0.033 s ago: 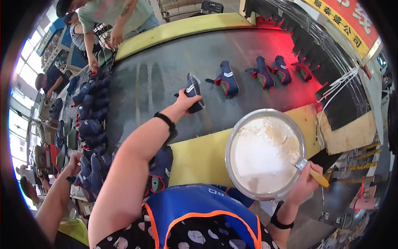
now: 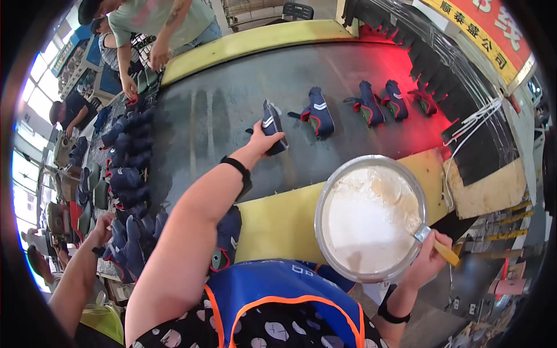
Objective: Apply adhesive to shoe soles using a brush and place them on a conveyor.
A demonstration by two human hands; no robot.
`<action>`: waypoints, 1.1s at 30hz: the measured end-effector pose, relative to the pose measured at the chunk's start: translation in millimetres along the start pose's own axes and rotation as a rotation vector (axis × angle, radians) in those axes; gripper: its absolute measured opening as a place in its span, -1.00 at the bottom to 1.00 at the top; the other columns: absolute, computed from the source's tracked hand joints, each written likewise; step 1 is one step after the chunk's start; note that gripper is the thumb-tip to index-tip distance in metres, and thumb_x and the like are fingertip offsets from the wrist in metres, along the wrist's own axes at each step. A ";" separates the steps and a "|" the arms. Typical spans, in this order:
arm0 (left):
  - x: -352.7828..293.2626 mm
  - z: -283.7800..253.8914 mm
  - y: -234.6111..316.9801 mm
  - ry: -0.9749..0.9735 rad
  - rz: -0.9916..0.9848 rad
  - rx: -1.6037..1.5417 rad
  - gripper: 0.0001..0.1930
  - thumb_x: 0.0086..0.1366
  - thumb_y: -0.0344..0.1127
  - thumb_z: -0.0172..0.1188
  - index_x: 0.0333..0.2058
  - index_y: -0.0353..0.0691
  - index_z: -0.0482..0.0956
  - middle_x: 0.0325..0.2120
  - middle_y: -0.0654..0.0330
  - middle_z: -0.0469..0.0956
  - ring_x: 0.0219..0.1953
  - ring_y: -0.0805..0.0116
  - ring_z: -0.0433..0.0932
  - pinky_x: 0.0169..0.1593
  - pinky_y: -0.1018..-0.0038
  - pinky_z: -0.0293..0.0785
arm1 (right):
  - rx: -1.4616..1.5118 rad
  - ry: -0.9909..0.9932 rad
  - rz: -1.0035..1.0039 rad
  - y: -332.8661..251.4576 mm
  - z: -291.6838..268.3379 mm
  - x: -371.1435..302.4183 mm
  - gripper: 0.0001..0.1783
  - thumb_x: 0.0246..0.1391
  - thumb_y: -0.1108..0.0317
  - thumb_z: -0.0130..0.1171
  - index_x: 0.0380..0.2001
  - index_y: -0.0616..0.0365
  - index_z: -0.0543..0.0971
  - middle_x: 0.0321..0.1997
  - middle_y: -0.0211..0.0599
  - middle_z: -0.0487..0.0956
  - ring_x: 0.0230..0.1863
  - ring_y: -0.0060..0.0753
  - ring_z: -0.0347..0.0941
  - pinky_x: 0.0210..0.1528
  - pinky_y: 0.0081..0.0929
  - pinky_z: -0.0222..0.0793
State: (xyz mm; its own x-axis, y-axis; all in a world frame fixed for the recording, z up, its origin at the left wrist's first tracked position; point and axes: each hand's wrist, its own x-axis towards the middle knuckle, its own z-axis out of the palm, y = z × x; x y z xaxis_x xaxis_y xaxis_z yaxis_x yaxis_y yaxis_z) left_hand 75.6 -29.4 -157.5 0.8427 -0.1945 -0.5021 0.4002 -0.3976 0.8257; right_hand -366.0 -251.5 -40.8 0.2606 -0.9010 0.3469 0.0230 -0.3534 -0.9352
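Left hand clamped on navy shoe; right hand gripping brush at bowl of white paste, near edge of belt; more shoes toward right edge.

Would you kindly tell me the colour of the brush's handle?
The brush handle is yellow-orange, seen in the head view.

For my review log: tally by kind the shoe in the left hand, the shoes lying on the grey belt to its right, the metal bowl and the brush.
Held shoe: 1
Shoes lying on the belt: 4
Metal bowl: 1
Brush: 1
Total: 7
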 end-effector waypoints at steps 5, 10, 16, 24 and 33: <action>57.2 18.2 -28.5 -0.060 0.287 0.585 0.04 0.19 -0.08 0.36 0.47 0.23 -0.20 0.18 -0.23 0.41 0.20 -0.04 0.46 0.25 0.28 0.35 | -0.164 -0.046 -0.020 10.2 -12.1 0.7 -0.92 0.24 0.62 0.07 -0.24 0.26 0.41 -0.24 -0.38 0.37 -0.20 -0.59 0.32 -0.05 -0.63 0.30; 32.3 8.6 -18.9 -0.268 0.555 0.716 -0.02 0.05 -0.04 0.42 0.36 -0.29 0.12 0.08 -0.11 0.51 0.18 0.11 0.47 0.25 0.27 0.35 | -0.267 0.022 -0.166 1.4 -3.8 2.4 -0.87 0.31 0.42 0.11 -0.19 0.27 0.49 -0.31 -0.39 0.42 -0.34 -0.58 0.27 -0.30 -0.58 0.27; -80.9 -60.0 40.8 -0.342 0.359 1.015 -0.21 0.14 0.26 0.19 0.22 -0.16 0.45 0.12 0.01 0.52 0.20 0.07 0.46 0.25 0.22 0.36 | -0.302 -0.029 -0.324 -35.1 18.4 -0.9 -0.67 0.18 0.25 0.33 -0.35 0.36 0.52 -0.43 -0.15 0.52 -0.41 -0.25 0.42 -0.31 -0.29 0.44; -122.4 -337.7 40.3 0.116 0.046 1.473 -0.63 0.15 -0.18 0.21 -0.10 -0.18 0.69 -0.13 0.10 0.67 -0.10 0.07 0.65 -0.10 0.07 0.56 | -0.191 -0.089 -0.467 -74.5 48.8 -20.1 -0.75 0.16 0.38 0.33 -0.35 0.45 0.60 -0.39 -0.04 0.59 -0.34 -0.23 0.48 -0.26 -0.29 0.46; -81.8 -570.4 -102.6 0.048 -0.868 1.026 -0.58 0.35 -0.16 0.10 0.17 0.04 0.50 0.24 0.27 0.42 0.24 0.15 0.40 0.27 0.12 0.30 | -0.136 -0.093 -0.512 -86.3 77.2 -31.8 -0.75 0.16 0.39 0.33 -0.33 0.43 0.58 -0.38 -0.08 0.58 -0.35 -0.30 0.48 -0.29 -0.31 0.47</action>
State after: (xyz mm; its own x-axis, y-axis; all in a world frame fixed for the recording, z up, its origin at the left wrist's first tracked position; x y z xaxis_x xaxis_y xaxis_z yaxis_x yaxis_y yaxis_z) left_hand 171.1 538.8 -54.4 0.4765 0.4842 -0.7338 0.3766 -0.8666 -0.3273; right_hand -301.8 -172.9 23.3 0.3330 -0.5812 0.7425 0.0462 -0.7765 -0.6285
